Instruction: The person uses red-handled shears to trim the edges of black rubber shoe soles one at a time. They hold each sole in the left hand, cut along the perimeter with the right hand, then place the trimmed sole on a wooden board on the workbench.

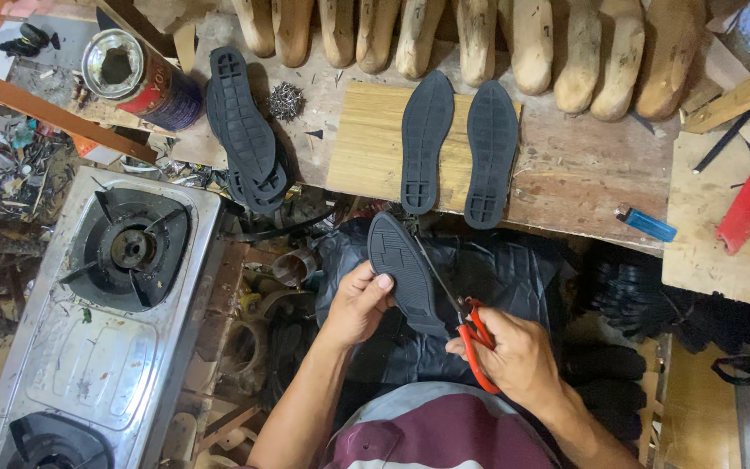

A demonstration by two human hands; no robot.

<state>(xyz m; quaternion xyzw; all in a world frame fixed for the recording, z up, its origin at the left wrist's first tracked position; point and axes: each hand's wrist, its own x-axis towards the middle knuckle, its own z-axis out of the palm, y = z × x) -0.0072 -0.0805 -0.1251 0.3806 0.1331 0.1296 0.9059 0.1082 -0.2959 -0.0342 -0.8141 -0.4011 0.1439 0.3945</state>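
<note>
My left hand grips a black rubber shoe sole by its left edge, tread side up, over my lap. My right hand holds red-handled scissors; their dark blades run up along the sole's right edge. Two more black soles lie side by side on a light wooden board on the workbench above my hands.
A stack of black soles lies left of the board, beside a pile of small nails and an open tin can. Wooden shoe lasts line the back. A two-burner gas stove stands at left. A blue lighter and red tool lie at right.
</note>
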